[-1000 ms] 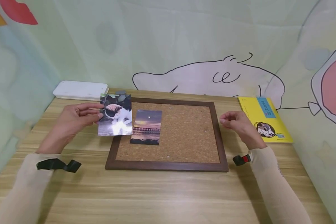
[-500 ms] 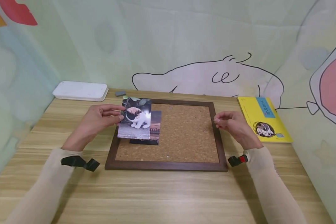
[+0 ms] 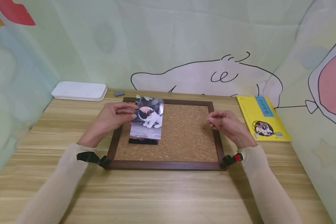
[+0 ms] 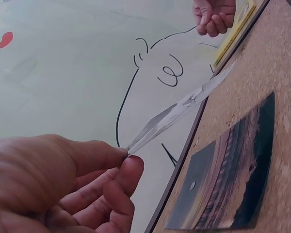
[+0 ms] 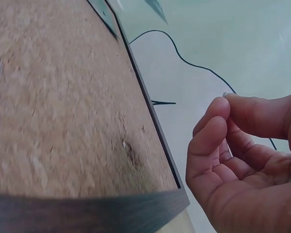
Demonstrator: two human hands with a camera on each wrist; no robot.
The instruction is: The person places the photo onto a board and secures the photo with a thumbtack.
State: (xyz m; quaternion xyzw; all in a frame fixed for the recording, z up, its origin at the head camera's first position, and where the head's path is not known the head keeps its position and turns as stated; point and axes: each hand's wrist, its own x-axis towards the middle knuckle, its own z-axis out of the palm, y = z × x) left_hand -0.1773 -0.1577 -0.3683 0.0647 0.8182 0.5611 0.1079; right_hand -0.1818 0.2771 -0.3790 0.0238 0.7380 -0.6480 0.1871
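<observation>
Between thumb and fingers, my left hand [image 3: 107, 119] pinches the left edge of a cat photo [image 3: 149, 119], raised above the framed corkboard [image 3: 187, 137]. The left wrist view shows this cat photo [image 4: 177, 109] nearly edge-on, apart from the board. Beneath it lies a pier sunset photo [image 4: 228, 167], fixed near its top by a silvery thumbtack [image 4: 192, 185]; from the head only its dark lower strip shows. My right hand [image 3: 226, 126], over the frame's right side, pinches a tiny shiny thumbtack [image 5: 225, 94], mostly hidden by the fingertips.
More thumbtacks sit in the cork, one near the front edge [image 3: 166, 155]. A white case [image 3: 79, 91] and a grey eraser-like block [image 3: 119, 93] lie at the back left. A yellow book [image 3: 264, 119] lies on the right of the wooden table [image 3: 168, 193].
My left hand has carried the cat photo rightward, from beside the board to over the sunset photo. My right hand has shifted slightly left, over the frame's right edge.
</observation>
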